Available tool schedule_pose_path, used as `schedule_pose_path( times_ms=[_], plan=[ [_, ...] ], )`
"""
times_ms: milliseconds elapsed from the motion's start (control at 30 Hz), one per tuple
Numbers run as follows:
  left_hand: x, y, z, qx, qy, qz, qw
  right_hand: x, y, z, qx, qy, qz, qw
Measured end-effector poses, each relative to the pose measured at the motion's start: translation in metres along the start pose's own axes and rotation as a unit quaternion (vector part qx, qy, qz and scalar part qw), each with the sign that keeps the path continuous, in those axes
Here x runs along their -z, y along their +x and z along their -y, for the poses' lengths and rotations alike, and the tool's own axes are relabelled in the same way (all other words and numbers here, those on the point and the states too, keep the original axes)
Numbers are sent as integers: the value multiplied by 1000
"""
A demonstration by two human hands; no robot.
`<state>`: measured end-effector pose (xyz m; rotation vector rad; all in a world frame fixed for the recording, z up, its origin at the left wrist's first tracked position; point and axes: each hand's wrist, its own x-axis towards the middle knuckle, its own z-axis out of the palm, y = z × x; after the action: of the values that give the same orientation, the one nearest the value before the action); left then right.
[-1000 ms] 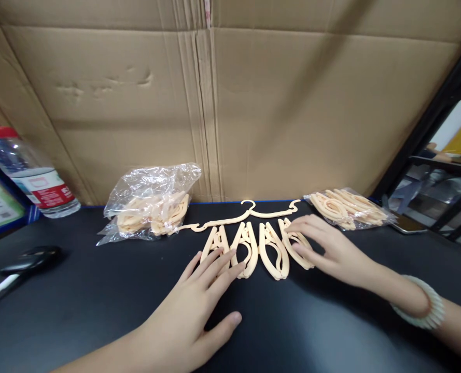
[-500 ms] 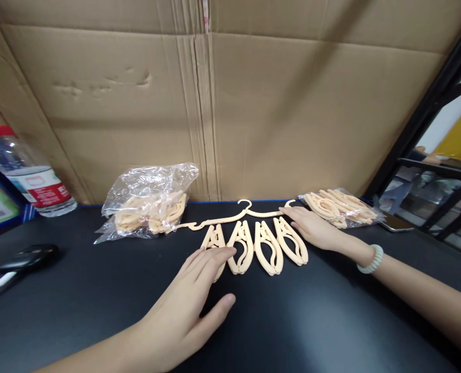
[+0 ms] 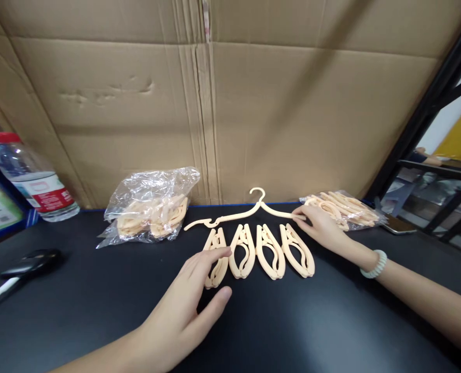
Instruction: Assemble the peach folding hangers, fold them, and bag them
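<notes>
A cream plastic hanger [image 3: 246,211] lies on the black table [image 3: 98,305], its hook tipped up against the cardboard. My right hand [image 3: 320,227] pinches the hanger's right arm end. Below it lie several cream clips in a row [image 3: 261,249]. My left hand [image 3: 191,305] rests flat with fingers spread, its fingertips touching the leftmost clip [image 3: 215,255].
A clear bag of cream parts [image 3: 148,212] lies at the left, another bag [image 3: 343,210] at the right behind my right hand. A water bottle [image 3: 31,178] stands far left, a dark mouse [image 3: 28,261] near the left edge. A cardboard wall [image 3: 230,103] backs the table.
My right hand moved from the clips up to the hanger's right end and lifted it, so its hook now rises. My left hand slid back slightly.
</notes>
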<state>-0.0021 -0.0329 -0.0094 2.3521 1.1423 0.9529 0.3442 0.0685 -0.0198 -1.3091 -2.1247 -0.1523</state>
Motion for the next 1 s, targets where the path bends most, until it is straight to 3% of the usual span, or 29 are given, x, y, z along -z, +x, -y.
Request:
schedule_pose_path(
  times_ms=[200,333,467,600,700,867,1000],
  plan=[
    [7,13,9,113,-88,-44,989,35,-10,11,-20,-63,-101,993],
    [6,21,17,180,-206,-122,954,54,-16,29,-2,-93,-166,982],
    [4,23,17,194,-253,-179,930,54,-20,51,66,-78,-136,985],
    [6,20,13,163,-216,-145,952,44,-26,70,138,-63,-75,986],
    [7,16,10,115,-163,-87,976,42,-30,79,172,-61,-71,981],
    [6,13,8,46,-102,-65,992,46,-33,83,153,-67,-112,980],
    [5,14,8,88,-135,-75,984,46,-32,77,131,-80,-133,979]
  ],
)
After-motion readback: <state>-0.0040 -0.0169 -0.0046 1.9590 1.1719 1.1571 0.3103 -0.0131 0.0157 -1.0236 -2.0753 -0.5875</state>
